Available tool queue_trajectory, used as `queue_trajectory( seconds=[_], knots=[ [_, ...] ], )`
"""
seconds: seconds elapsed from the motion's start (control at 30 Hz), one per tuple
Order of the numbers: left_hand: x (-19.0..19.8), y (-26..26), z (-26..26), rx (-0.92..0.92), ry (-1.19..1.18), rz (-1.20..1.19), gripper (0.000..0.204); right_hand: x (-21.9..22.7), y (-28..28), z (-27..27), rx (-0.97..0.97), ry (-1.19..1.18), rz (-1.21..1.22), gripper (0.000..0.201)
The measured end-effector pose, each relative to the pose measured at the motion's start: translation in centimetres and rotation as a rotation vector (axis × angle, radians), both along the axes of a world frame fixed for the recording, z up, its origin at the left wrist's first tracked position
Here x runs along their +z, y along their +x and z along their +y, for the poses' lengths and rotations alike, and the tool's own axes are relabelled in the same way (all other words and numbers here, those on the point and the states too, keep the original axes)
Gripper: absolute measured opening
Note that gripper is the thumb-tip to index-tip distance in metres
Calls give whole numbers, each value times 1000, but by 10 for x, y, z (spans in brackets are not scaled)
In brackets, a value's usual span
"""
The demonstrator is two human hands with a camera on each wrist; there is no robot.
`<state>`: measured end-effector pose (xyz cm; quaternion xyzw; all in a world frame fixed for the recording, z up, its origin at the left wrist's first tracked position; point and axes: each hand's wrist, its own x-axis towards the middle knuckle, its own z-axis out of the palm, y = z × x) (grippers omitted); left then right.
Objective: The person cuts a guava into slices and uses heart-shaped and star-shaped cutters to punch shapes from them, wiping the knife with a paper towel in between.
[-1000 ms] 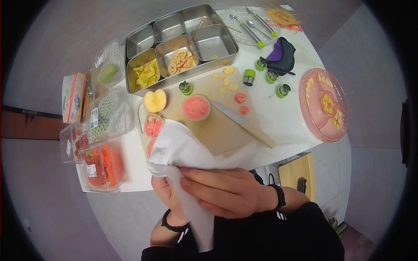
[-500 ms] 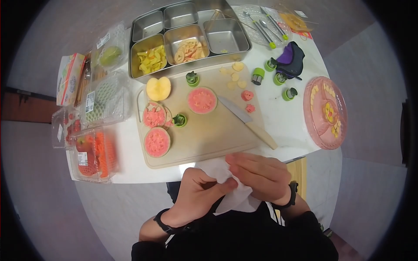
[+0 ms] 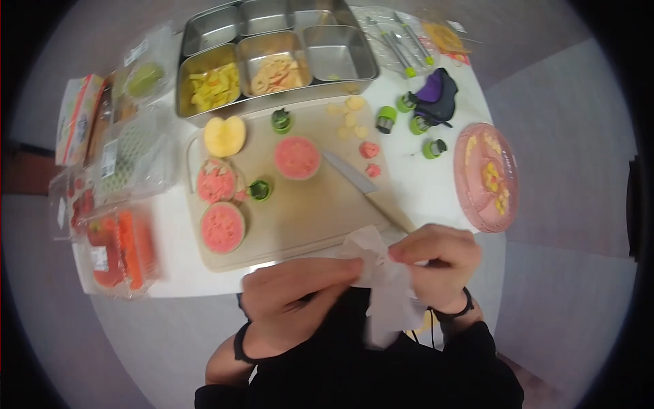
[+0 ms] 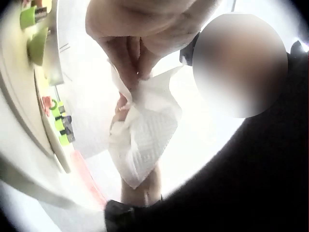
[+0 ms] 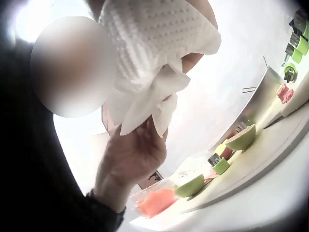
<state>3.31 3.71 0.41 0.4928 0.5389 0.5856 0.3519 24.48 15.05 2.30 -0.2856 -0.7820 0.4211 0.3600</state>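
A crumpled white paper towel (image 3: 381, 269) hangs between both hands at the table's front edge. My left hand (image 3: 296, 293) pinches its left side between thumb and fingers, as the left wrist view also shows at the top of the towel (image 4: 145, 130). The right hand (image 3: 439, 262) pinches the towel's other side, thumb against bent fingers. In the right wrist view the dimpled towel (image 5: 149, 53) covers most of that hand. Just beyond lies a cutting board (image 3: 300, 218) with pink-fleshed guava halves (image 3: 223, 227), a knife (image 3: 354, 177) and green-rimmed cutters (image 3: 259, 190).
A steel tray (image 3: 279, 102) with compartments of cut fruit stands at the back. Clear fruit boxes (image 3: 116, 252) line the left. On the right sit a pink round platter (image 3: 470, 198), more cutters (image 3: 434, 148) and a purple-black pouch (image 3: 439, 95). A halved yellow-fleshed fruit (image 3: 225, 136) lies on the board.
The towel, earlier spread over the board's front left, has come back and right to the table's front edge, uncovering guava and a cutter. My hands have moved apart on it.
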Motion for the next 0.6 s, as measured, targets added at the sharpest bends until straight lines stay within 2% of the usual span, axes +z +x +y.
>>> queue_trajectory(
  seconds=[0.03,0.07,0.13,0.17,0.23,0.37,0.43,0.5,0.57,0.6],
  knots=[
    [-1,-5,0,36,34,84,20,6,5,7,-17,-17,-27,10],
    [-1,-11,-2,76,66,171,20,6,14,16,-149,93,-51,14],
    [-4,-23,-12,145,26,89,24,13,35,47,-396,290,-176,23],
    [-5,-30,-19,181,0,53,26,21,47,72,-511,376,-278,29],
    [-11,-42,-32,268,18,29,30,21,80,147,-653,336,-255,39],
    [-29,-67,-56,389,-6,82,37,3,142,291,-861,313,-294,39],
    [-34,-73,-61,436,-32,163,39,-8,148,335,-923,540,-547,38],
    [-37,-79,-64,461,-49,260,42,-40,156,373,-776,556,-782,43],
    [-33,-87,-64,457,-101,513,49,-101,185,421,-479,557,-856,48],
    [-32,-90,-64,456,-131,639,52,-108,179,423,-433,476,-880,49]
  ],
)
